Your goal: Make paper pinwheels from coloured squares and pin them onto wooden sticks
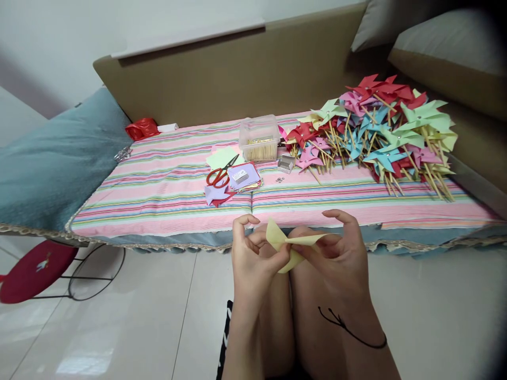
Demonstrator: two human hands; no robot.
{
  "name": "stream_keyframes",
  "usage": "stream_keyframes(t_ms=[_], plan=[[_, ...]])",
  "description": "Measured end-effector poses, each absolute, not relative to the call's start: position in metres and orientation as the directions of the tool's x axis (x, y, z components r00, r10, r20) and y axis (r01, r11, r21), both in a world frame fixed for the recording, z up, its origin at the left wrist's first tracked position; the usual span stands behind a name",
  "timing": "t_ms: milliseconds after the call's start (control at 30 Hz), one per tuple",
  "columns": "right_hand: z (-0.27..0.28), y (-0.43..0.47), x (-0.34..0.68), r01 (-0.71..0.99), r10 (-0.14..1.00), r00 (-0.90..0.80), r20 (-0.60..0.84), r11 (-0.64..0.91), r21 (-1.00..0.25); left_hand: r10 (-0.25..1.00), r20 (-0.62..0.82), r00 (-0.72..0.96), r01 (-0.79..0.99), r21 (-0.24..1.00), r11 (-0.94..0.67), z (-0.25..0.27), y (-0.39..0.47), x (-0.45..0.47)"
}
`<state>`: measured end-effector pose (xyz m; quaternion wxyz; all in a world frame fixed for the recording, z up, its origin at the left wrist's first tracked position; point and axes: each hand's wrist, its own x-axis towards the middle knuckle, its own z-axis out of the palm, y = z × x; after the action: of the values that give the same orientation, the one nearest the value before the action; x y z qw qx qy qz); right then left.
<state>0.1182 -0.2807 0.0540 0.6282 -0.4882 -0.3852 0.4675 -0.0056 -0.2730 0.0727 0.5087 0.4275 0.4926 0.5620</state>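
Note:
Between my two hands, above my knees, is a pale yellow paper pinwheel (276,234) with its blades folded in toward the middle. My left hand (255,253) pinches it near the centre with thumb and fingers. From the other side my right hand (336,253) pinches the same paper, its index finger raised and curled. Whether a pin or stick is at the centre is hidden by my fingers. Past my hands, red-handled scissors (218,177) lie beside a stack of coloured paper squares (237,182) with a small labelled packet (240,176) on top.
A pink striped cloth (166,184) covers the seat. A clear plastic box (259,138) holds wooden sticks, near a small open box (285,164) and several metal bits (280,180). Many finished pinwheels (382,134) are heaped at right. A red stool (37,270) stands left on the floor.

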Motion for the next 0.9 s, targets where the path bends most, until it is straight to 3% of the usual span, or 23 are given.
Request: stream_keyframes(t_ms=[333,600,900], plan=[[0.043,-0.277,0.125,-0.284,0.988,0.147,-0.043,0.0,-0.959,0.994,-0.091,-0.054,-0.184,0.98,0.079,0.072,-0.271,-0.009],[0.041,-0.276,0.126,-0.377,0.987,0.12,-0.111,-0.058,-0.924,0.988,-0.095,0.121,-0.304,0.944,0.128,0.068,-0.272,-0.014],[0.028,-0.271,0.127,-0.354,0.993,0.057,-0.101,-0.074,-0.932,0.979,-0.129,0.156,-0.333,0.926,0.175,0.062,-0.264,-0.014]])
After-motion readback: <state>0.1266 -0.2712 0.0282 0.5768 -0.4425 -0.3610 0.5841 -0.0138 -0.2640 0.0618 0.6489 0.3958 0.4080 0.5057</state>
